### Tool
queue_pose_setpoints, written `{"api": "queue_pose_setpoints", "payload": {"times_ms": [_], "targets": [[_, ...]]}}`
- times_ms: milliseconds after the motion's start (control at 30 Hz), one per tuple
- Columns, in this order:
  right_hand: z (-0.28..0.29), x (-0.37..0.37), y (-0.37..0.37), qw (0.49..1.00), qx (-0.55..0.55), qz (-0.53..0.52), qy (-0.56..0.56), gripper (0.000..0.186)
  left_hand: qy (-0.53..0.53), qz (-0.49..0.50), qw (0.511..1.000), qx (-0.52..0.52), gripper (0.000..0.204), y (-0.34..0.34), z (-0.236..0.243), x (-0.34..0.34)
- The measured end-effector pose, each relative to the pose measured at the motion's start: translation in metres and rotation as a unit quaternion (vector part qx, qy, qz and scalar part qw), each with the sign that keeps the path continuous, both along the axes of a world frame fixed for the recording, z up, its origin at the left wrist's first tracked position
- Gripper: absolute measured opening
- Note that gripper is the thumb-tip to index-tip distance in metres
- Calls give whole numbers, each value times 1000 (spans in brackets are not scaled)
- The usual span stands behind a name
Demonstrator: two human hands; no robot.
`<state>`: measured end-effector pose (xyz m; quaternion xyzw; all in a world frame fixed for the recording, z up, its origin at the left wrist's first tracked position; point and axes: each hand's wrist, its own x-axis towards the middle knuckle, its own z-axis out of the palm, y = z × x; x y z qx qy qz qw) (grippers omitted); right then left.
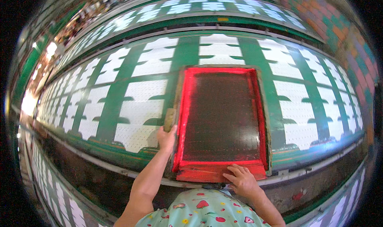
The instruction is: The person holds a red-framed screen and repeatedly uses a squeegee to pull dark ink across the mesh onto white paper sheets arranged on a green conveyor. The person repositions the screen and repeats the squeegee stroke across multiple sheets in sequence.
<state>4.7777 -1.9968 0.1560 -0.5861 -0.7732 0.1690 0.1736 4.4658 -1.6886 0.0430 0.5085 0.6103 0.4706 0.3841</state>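
Observation:
A screen-printing frame (pixel 263 123) with red-smeared borders and a dark mesh (pixel 221 115) lies on the long green table before me. My left hand (pixel 166 137) is closed round a worn, light-coloured handle (pixel 170 119) at the frame's left side. Along the near end of the frame runs a broad red strip (pixel 207 173). My right hand (pixel 241 181) rests on its right part, fingers bent slightly and apart, with no grip to be seen. Whatever lies beneath the frame is hidden.
White cut-out sheets (pixel 145 95) lie in rows on the green table (pixel 109 111), both sides of the frame. A rail (pixel 287 175) edges its near side. Another such table (pixel 203 7) stands beyond, before a patchwork brick wall (pixel 331 23). More white sheets show behind me.

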Motion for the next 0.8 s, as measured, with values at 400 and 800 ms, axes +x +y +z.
{"api": "queue_pose_setpoints", "payload": {"times_ms": [400,800], "targets": [[14,-72,71,979,-93,-46,-174,48,62,15,996,63,58,-10,15,4],[8,-101,38,979,-69,-107,-159,60,21,0,998,54,51,-5,12,-2]]}}
